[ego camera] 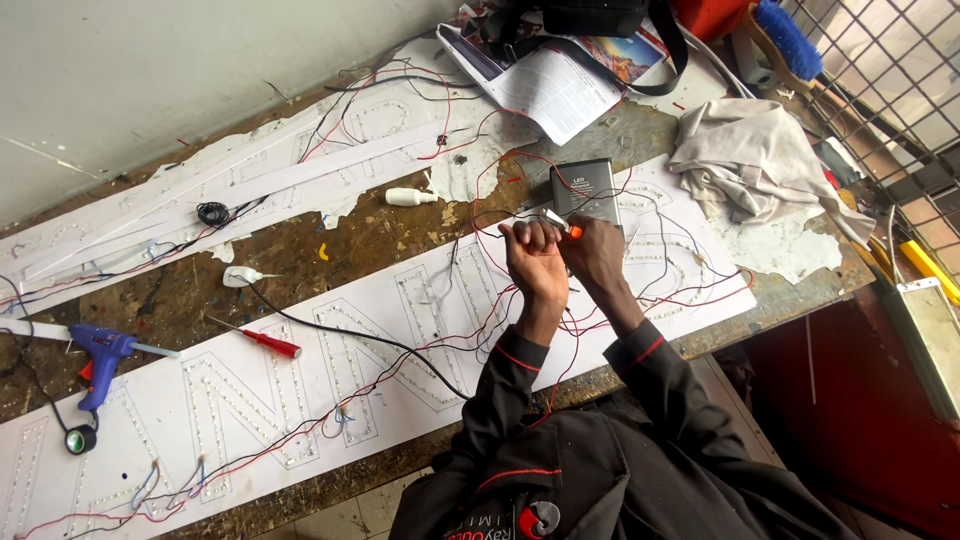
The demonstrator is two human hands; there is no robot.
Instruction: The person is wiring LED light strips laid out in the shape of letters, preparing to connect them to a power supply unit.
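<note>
My left hand pinches thin red and black wires above a long white sign panel cut with letter shapes lined with small lights. My right hand sits right beside it and grips a small tool with an orange tip, held at the wire ends. A dark grey power supply box lies just beyond both hands. Red and black wires trail across the panel toward me.
A blue glue gun, a red-handled screwdriver, a black tape roll and a white tube lie on the worn bench. A crumpled cloth and paper sit at the far right; a wire grid is beyond.
</note>
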